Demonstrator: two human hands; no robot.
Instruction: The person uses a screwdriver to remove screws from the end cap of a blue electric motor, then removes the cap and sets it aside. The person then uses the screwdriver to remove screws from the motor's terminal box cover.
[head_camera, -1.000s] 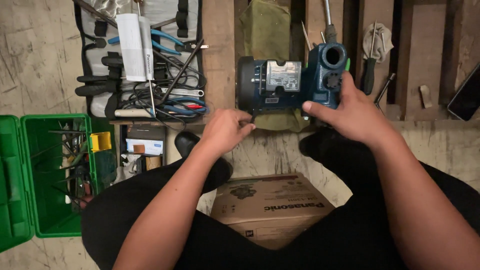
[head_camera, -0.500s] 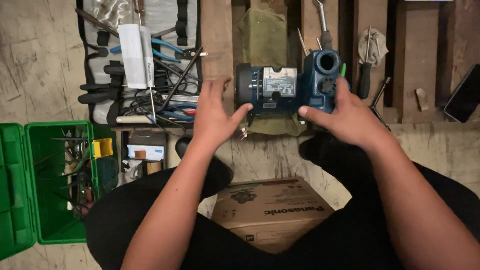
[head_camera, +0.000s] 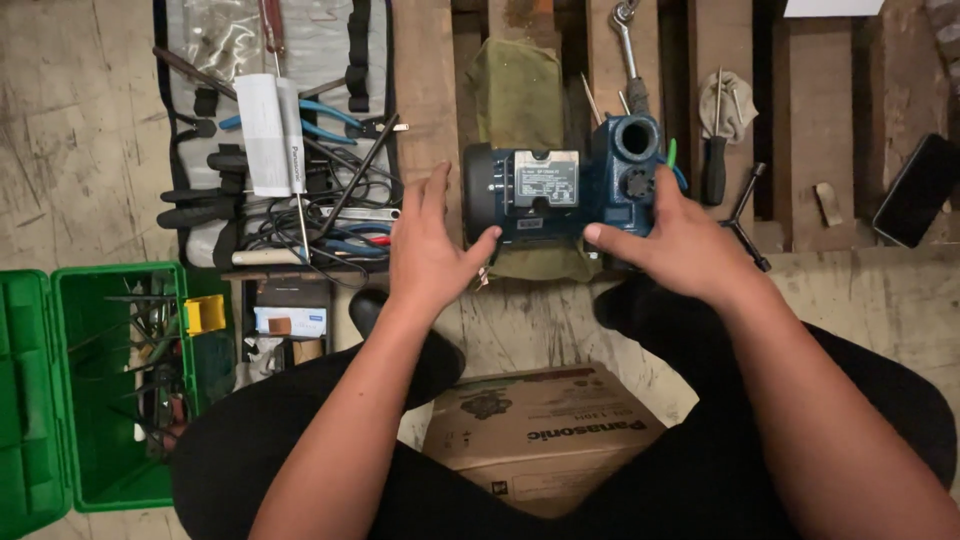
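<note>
A blue water pump (head_camera: 555, 190) with a dark motor end and a round port on top lies on a green cloth (head_camera: 515, 90) on wooden slats. My left hand (head_camera: 430, 250) is open with spread fingers just left of the motor end, its thumb reaching toward the pump's lower edge. Gripping the pump's right end, my right hand (head_camera: 685, 245) has its thumb laid along the front face.
A grey tool roll (head_camera: 280, 130) with pliers and screwdrivers lies at left, with an open green toolbox (head_camera: 110, 380) below it. A cardboard box (head_camera: 540, 440) sits between my legs. A ratchet wrench (head_camera: 628, 40), screwdriver (head_camera: 714, 170), T-handle key (head_camera: 745, 215) and phone (head_camera: 915, 190) lie at right.
My left hand lifted from below the pump's front edge and opened, fingers spread, beside the motor end. My right hand stayed on the pump's right end.
</note>
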